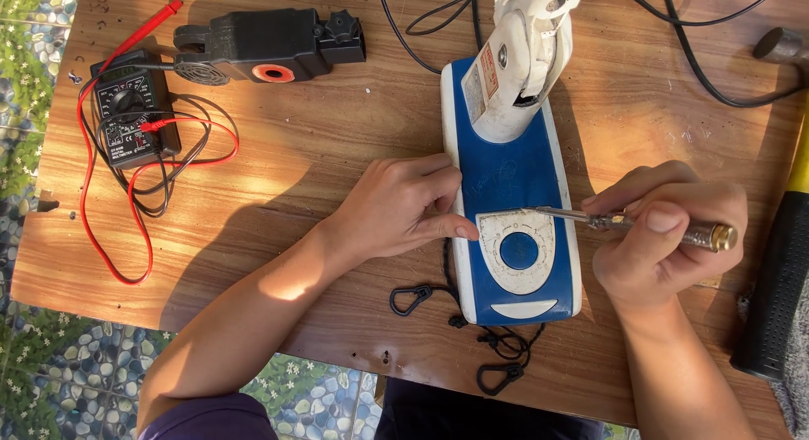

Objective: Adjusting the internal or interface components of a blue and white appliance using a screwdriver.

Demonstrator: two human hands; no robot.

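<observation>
Right hand (666, 238) fisted (screwdriver (573, 214) level)

Multimeter (133, 107) lies left of the fan base (512, 187), hammer (779, 280) to its right.

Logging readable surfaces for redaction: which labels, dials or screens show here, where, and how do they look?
Rectangular sticker label: on white fan neck, upper centre; pale with red patch.
Black multimeter's printed dial face: table's upper left; round selector, small screen above.
Grey-white round control panel: blue fan base, between both hands; blue centre knob.
</observation>
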